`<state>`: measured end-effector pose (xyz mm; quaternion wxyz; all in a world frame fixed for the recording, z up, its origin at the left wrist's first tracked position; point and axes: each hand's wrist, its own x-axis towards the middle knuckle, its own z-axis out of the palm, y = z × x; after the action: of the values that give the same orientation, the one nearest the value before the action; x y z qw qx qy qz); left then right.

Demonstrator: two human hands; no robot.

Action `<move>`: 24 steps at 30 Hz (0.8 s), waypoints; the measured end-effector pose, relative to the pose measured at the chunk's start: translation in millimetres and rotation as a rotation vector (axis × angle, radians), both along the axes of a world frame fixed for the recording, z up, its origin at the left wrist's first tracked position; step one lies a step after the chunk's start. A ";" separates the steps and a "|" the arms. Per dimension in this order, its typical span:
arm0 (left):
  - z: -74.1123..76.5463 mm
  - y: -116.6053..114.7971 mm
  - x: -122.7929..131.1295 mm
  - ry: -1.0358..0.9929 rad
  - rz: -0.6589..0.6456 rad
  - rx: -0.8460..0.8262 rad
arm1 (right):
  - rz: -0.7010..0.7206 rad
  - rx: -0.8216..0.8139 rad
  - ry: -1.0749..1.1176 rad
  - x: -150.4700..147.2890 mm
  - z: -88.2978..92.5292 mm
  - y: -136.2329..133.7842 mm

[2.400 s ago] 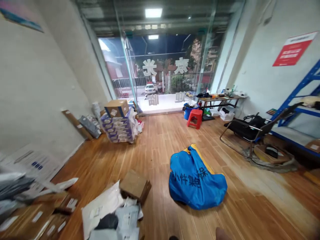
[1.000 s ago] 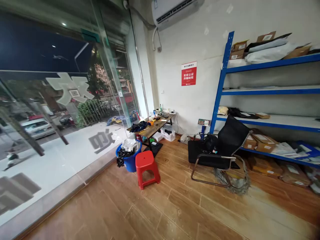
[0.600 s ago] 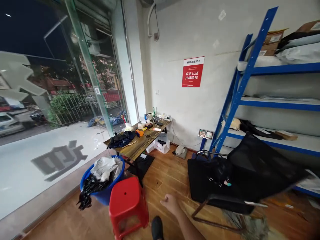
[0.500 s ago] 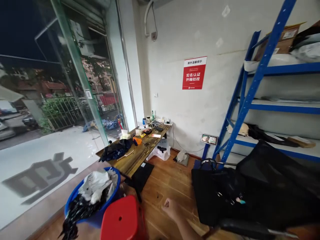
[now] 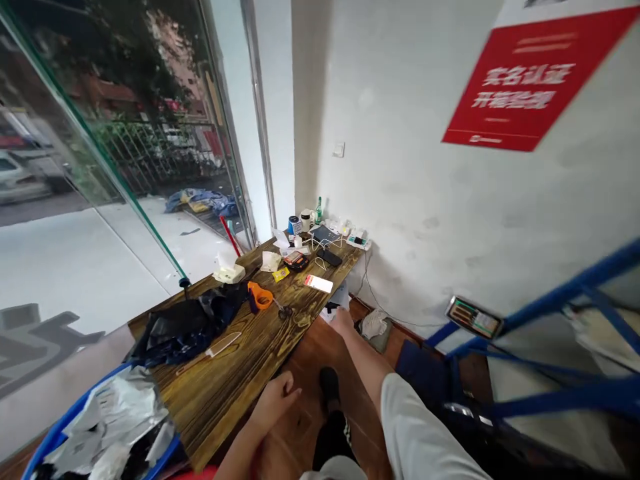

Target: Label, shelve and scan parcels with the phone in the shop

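My left hand hangs at the near right edge of a wooden table, fingers loosely curled with nothing in them. My right hand reaches forward beside the table's right edge, just below a white card; its fingers are hidden behind the back of the hand. On the table lie a kitchen knife, a crumpled black bag, an orange tape dispenser and small scissors.
Cups, a green bottle, a power strip and cables crowd the table's far end by the wall. A blue bin of plastic waste stands at the lower left by the glass front. A scale display and blue shelving are on the right.
I have walked across the room up to the table, which now fills the lower view. Both hands have come into view, the right one stretched further forward.
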<state>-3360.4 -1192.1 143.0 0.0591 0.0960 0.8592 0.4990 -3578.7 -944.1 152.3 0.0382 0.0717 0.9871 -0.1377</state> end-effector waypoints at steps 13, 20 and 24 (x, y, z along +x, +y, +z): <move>16.1 81.0 -313.5 -0.521 0.757 0.792 | 0.375 0.160 -0.296 -272.2 -3.9 -4.8; 25.0 65.0 -318.9 -0.476 0.997 1.241 | 0.701 -0.037 -0.346 -179.0 48.7 -43.4; 47.0 50.7 -290.9 -0.354 1.119 1.264 | 0.754 -0.187 -0.379 -143.1 76.8 -64.5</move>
<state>-3651.2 -1141.3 189.9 -0.1267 -0.4059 0.3195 0.8468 -3721.8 -1008.5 229.2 0.2725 -0.2737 0.9032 -0.1872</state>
